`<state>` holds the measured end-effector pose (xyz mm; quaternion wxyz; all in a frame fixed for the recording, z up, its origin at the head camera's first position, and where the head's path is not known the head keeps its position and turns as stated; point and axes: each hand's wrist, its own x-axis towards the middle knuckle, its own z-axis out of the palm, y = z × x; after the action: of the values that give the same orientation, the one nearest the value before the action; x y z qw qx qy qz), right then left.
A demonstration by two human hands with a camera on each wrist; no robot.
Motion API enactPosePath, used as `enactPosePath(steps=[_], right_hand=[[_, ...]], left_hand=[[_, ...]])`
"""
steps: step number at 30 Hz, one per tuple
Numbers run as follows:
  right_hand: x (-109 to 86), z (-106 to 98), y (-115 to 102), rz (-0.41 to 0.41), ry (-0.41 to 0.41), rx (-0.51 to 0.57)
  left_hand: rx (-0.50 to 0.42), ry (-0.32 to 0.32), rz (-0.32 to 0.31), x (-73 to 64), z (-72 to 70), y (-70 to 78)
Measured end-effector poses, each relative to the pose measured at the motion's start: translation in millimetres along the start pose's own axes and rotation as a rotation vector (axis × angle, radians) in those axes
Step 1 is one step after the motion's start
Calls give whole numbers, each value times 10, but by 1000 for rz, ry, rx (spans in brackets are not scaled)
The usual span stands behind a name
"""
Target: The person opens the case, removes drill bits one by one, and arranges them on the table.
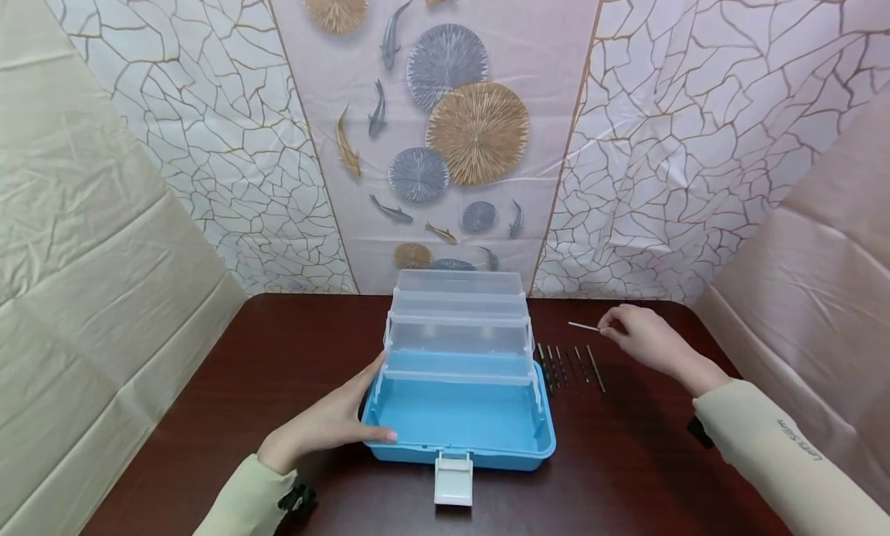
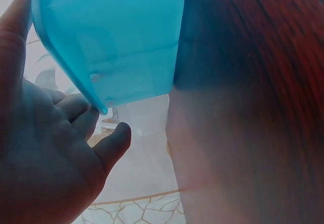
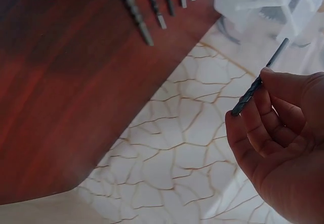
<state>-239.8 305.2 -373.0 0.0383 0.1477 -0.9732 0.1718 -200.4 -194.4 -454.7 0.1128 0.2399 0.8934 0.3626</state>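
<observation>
My left hand (image 1: 323, 422) holds the left side of a blue plastic toolbox (image 1: 455, 416), its thumb over the front left rim and its fingers along the outer side. In the left wrist view some fingers bend at the rim, while the little finger stands off the blue wall (image 2: 121, 47). My right hand (image 1: 647, 339), raised over the table's back right, pinches a drill bit (image 1: 582, 326) between thumb and fingertips. Seen from the right wrist, that bit (image 3: 248, 96) has a dark spiral part and a smooth shank pointing away from the palm.
Clear tiered trays (image 1: 459, 335) stand raised at the toolbox's rear, and its white latch (image 1: 453, 482) hangs down in front. Several drill bits (image 1: 596, 370) lie in a row right of the box on the dark wooden table (image 1: 299, 343). Patterned cloth (image 1: 445, 212) hangs behind.
</observation>
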Motion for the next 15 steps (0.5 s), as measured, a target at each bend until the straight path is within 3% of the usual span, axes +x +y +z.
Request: enactPosePath(steps=[15], right_hand=[[-330, 145, 349, 28, -19, -40]], left_hand=[[-9, 4, 6, -19, 2, -17]])
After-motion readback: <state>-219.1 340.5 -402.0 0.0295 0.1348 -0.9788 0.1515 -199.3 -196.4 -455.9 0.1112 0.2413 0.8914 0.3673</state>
